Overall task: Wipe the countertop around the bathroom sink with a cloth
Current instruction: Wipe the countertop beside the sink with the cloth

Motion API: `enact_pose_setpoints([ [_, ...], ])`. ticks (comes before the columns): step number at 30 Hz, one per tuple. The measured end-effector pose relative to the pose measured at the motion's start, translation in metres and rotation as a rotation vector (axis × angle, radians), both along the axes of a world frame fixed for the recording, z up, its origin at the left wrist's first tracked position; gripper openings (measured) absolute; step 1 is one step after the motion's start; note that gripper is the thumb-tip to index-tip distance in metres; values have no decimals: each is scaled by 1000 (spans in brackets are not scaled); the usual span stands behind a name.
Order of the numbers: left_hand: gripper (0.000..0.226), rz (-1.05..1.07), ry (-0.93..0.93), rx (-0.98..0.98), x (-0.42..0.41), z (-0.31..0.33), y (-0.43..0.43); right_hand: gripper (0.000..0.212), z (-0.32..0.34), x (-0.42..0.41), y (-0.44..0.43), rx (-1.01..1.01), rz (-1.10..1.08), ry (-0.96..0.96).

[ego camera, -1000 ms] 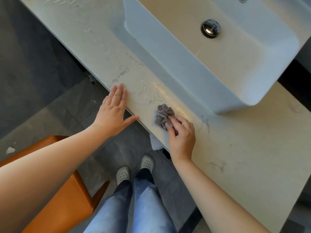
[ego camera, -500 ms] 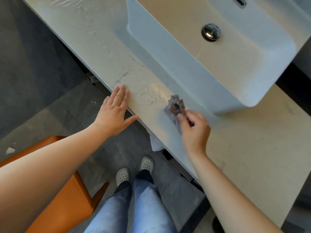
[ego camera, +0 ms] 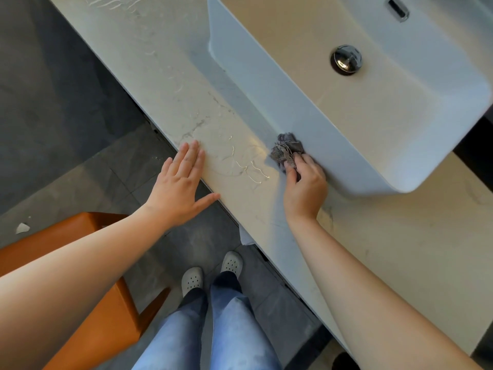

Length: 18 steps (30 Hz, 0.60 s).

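Observation:
A pale marble countertop (ego camera: 165,84) runs diagonally under a white vessel sink (ego camera: 280,102) with a chrome drain (ego camera: 346,59). My right hand (ego camera: 304,188) grips a crumpled grey cloth (ego camera: 286,152) and presses it on the counter against the base of the sink's front wall. Thin wet streaks glint on the stone just left of the cloth. My left hand (ego camera: 181,185) lies flat, fingers spread, on the counter's front edge, apart from the cloth.
An orange chair (ego camera: 88,276) stands on the grey tiled floor at lower left, beside my legs and white clogs (ego camera: 210,271). A chrome faucet (ego camera: 397,8) shows at the top right. A white rag (ego camera: 245,237) hangs below the counter edge.
My right hand has slid the cloth away from the counter's front edge, up to the sink's front wall. My left hand has stayed planted on the edge.

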<state>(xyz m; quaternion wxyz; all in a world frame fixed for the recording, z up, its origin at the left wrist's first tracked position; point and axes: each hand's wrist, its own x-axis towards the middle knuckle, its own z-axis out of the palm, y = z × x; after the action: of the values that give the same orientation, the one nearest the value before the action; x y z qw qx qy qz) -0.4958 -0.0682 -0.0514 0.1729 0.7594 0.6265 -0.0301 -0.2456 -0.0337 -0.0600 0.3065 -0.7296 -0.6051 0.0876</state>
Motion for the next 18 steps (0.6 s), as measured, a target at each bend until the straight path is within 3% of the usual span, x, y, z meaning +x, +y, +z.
enact_pose_setpoints([
  [10, 99, 29, -16, -13, 3, 1, -1, 27, 4, -6, 5, -29, 74, -33],
  [18, 87, -46, -69, -28, -20, 15, 11, 30, 10, -55, -48, -67, 193, 16],
])
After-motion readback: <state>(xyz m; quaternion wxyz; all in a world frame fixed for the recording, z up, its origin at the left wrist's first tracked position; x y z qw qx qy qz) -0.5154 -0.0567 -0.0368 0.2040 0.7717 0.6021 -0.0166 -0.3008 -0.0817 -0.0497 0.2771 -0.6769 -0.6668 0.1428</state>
